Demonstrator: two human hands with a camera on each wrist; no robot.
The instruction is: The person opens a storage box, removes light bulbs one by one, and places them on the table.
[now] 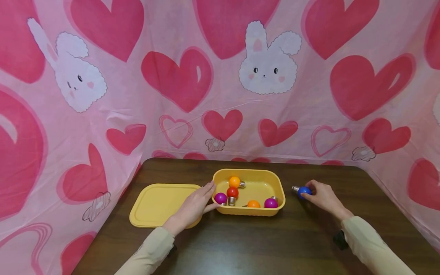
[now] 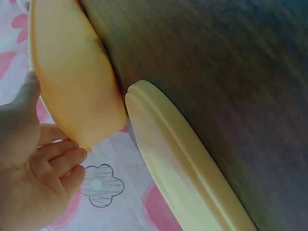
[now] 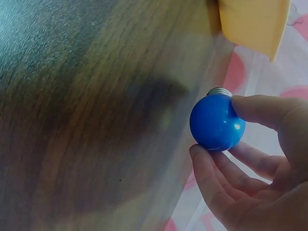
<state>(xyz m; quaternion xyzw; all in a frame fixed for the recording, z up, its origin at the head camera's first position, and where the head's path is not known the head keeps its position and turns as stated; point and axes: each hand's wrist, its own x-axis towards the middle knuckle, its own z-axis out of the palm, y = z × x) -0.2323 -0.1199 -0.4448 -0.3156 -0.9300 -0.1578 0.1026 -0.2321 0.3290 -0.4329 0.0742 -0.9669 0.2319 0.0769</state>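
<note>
My right hand (image 1: 323, 196) pinches a blue light bulb (image 3: 216, 122) between thumb and fingertips, to the right of the yellow box. The bulb's metal screw base points left, toward the box. My left hand (image 1: 196, 202) rests with fairly straight fingers on the left end of the yellow plastic box (image 2: 72, 67), thumb and fingertips at its rim. Inside the box lie an orange bulb (image 1: 235, 181) at the back, a red bulb (image 1: 232, 192), a purple bulb (image 1: 220, 198) at the left, another orange bulb (image 1: 253, 204) and a purple bulb (image 1: 270, 203) at the front right.
A yellow lid (image 1: 158, 206) lies flat on the dark wooden table (image 1: 247, 244), left of the box and partly under my left forearm in the head view. Behind the table hangs a pink cloth (image 1: 227, 99) printed with hearts and rabbits.
</note>
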